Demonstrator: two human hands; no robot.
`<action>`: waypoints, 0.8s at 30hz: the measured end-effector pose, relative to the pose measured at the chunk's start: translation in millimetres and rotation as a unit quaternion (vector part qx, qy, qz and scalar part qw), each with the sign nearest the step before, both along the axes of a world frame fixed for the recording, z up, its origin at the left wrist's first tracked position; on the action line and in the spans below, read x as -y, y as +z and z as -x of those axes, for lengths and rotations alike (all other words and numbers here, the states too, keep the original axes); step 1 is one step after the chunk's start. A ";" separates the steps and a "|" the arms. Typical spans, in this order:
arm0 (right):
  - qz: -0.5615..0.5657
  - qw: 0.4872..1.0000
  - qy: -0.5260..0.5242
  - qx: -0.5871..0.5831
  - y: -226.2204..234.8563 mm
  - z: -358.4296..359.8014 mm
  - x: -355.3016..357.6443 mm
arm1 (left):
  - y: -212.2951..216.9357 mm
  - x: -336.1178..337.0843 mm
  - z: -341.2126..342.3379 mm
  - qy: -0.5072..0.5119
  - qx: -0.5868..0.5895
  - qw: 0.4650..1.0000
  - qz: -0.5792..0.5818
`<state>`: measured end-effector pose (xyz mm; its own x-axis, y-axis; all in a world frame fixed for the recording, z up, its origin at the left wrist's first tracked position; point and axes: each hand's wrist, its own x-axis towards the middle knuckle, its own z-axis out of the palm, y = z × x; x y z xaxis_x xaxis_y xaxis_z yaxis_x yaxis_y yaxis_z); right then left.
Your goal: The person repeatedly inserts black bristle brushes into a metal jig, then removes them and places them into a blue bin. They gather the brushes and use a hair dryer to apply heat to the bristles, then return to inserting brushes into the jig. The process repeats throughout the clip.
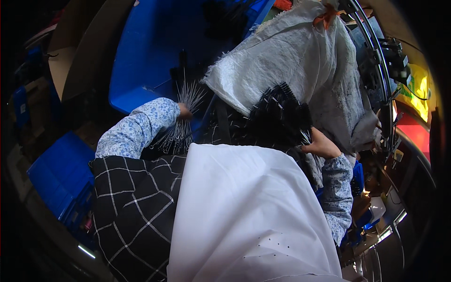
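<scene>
My left hand (184, 112), slightly blurred, is closed at the middle of a bundle of thin metal wires (191, 95). The wires fan out above and below it, and small loops show at their lower ends. Its fingers are partly hidden by the wires. On the right, my right hand (322, 144) is closed around the pale stems of a bunch of black-bristled brushes (281, 109). Their bristle ends spread up and leftward over my lap, against a white woven sack (282, 61).
Beyond my left hand stands a large blue bin (141, 61) with dark items inside. A cardboard box (70, 51) and another blue bin (61, 169) are at the left. Metal machinery with a curved rim (383, 70) stands at the right. White cloth (244, 202) covers my lap.
</scene>
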<state>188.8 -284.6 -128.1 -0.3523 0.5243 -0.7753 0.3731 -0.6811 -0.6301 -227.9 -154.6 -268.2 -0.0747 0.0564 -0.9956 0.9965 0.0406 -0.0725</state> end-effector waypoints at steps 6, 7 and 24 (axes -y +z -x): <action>0.054 0.998 0.025 0.032 8.8 3.3 -9.8 | -0.6 -18.8 13.7 0.199 -0.024 0.973 0.112; 0.004 1.000 -0.006 -0.008 -0.4 1.3 -2.1 | -10.9 -25.0 28.1 0.277 -0.033 0.951 0.134; 0.084 0.994 -0.045 0.045 9.3 0.0 -3.5 | -189.9 -51.3 135.1 -0.048 -0.056 0.946 -0.316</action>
